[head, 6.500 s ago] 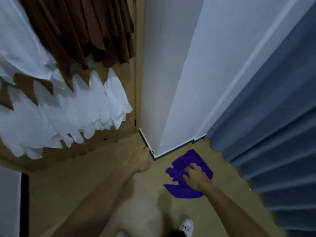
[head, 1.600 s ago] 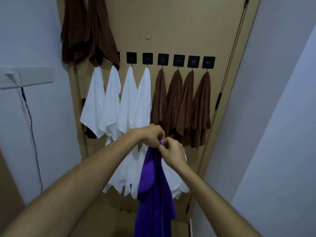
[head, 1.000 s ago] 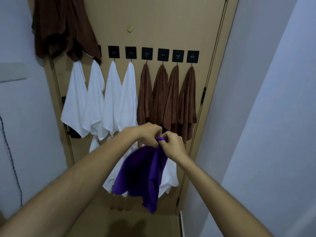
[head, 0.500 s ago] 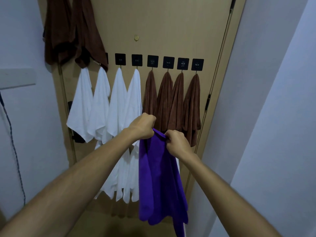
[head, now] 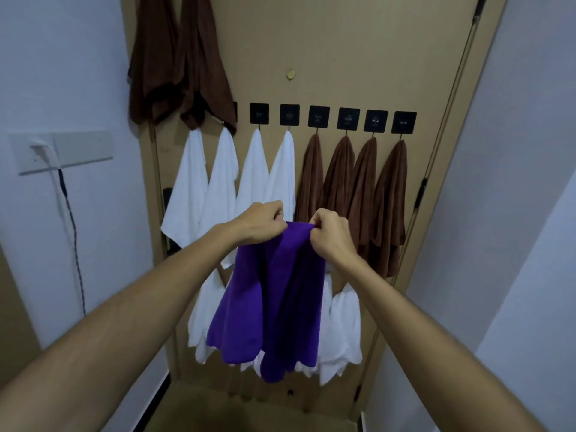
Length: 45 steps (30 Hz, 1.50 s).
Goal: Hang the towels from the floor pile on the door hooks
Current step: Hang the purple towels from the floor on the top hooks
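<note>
Both hands (head: 296,232) hold a towel (head: 274,300) before the door (head: 358,57), below its hooks (head: 318,116).

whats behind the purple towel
Behind the purple towel, held up at its top edge by the left hand and right hand, hang white towels on the door. Their hooks are covered.

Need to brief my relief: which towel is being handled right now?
Face the tan door with its row of black hooks. In front of the hung white and brown towels, the left hand and right hand pinch one towel by its top edge. It is the only purple one.
</note>
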### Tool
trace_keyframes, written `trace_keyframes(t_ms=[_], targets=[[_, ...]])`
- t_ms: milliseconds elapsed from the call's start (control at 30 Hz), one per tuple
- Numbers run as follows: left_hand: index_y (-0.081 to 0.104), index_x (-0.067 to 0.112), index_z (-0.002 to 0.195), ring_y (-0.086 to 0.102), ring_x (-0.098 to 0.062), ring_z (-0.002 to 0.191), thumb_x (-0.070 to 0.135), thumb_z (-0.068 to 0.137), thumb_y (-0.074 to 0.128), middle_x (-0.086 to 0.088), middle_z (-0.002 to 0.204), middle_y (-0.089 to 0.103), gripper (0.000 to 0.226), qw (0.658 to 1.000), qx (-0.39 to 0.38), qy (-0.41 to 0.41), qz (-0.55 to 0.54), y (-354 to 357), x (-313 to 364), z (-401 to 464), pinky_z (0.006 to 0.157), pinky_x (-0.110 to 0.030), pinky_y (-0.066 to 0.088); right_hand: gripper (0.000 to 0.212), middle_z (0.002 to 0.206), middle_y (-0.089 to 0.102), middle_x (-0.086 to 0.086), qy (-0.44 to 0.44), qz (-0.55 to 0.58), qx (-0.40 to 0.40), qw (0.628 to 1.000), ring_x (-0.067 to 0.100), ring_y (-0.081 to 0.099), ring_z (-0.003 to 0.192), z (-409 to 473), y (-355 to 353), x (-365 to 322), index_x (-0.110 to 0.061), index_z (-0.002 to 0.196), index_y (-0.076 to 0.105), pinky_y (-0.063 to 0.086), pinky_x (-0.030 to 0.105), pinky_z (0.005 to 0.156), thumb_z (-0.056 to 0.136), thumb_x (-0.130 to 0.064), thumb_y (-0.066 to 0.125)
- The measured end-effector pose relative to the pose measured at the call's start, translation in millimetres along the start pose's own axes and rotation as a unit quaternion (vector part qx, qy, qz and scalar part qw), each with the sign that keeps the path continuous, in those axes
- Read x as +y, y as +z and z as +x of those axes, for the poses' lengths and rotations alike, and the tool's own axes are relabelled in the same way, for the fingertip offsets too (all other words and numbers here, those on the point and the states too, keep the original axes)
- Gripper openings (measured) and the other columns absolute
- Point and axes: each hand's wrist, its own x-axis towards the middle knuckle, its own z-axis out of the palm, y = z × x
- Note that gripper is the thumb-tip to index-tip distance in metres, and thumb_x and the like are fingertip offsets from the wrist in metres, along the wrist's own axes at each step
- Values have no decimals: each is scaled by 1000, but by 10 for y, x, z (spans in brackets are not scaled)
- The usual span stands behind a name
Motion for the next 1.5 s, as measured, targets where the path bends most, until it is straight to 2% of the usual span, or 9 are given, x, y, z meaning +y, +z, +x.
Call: trace_keyframes(t_ms=[167, 500, 600, 700, 967, 1133, 1233, 1367, 1500], targets=[[54, 19, 105, 54, -18, 80, 25, 99, 39, -2, 90, 59, 17, 999, 3, 37, 15, -219, -190, 109, 74, -32, 44, 26, 81, 65, 9, -51, -17, 12, 998, 23, 59, 86, 355, 151, -124, -8, 73, 65, 40, 26, 68, 74, 7, 43], [69, 14, 97, 60, -16, 87, 13, 94, 47, -2, 97, 67, 22, 997, 69, 12, 23, -890, -567, 902, 73, -26, 47, 27, 81, 63, 5, -60, 77, -39, 995, 20, 62, 67, 1438, 264, -534, -5, 87, 64, 46, 18, 42, 83, 11, 43], [62, 13, 89, 57, -10, 66, 10, 95, 44, -2, 77, 62, 20, 996, 84, -10, 27, -1148, -620, 1316, 56, -16, 42, 18, 82, 61, 5, -57, 120, -66, 989, 21, 61, 52, 1897, 241, -647, -4, 98, 56, 48, 22, 38, 89, 6, 45], [54, 10, 85, 57, -15, 46, 6, 97, 37, -8, 58, 59, 21, 994, 107, -23, -12, -1405, -638, 1732, 40, -16, 41, 12, 83, 61, 8, -88, 123, -69, 986, 17, 58, 63, 2396, 172, -768, -8, 95, 55, 48, 25, 49, 91, -1, 46], [42, 16, 95, 54, -26, 65, 6, 93, 35, -6, 75, 56, 12, 973, 215, 76, 43, -1934, -835, 2621, 55, -23, 43, 18, 76, 54, 2, -227, 84, -6, 970, 14, 49, 68, 3529, 9, -1074, -10, 85, 53, 35, 12, 47, 86, 5, 43], [37, 28, 76, 51, -34, 84, -1, 79, 35, -1, 82, 43, 29, 931, 294, 146, 158, -2198, -1061, 3150, 77, -42, 42, 27, 82, 61, 2, -300, 30, 93, 949, 21, 57, 82, 4179, 97, -1249, -17, 84, 59, 46, 30, 70, 84, 4, 43], [50, 15, 94, 56, -39, 89, 0, 87, 38, -11, 96, 46, 21, 906, 366, 128, 172, -2382, -1118, 3465, 81, -50, 45, 27, 103, 64, 10, -316, -24, 148, 937, 25, 58, 99, 4508, 114, -1457, -8, 100, 63, 46, 33, 85, 87, 1, 42], [50, 9, 113, 56, -39, 95, -1, 92, 37, -14, 107, 45, 26, 861, 455, 100, 202, -2745, -1133, 3857, 80, -48, 46, 38, 123, 53, 12, -346, -120, 211, 906, 28, 48, 116, 4922, 87, -1842, -5, 119, 56, 39, 33, 97, 85, 3, 40], [48, 9, 121, 50, -28, 104, 0, 94, 40, -12, 116, 46, 30, 804, 537, 104, 235, -3263, -1131, 4264, 77, -32, 40, 38, 122, 51, 12, -367, -191, 292, 862, 27, 45, 111, 5326, 11, -2269, -1, 119, 52, 40, 33, 92, 83, 4, 41]])
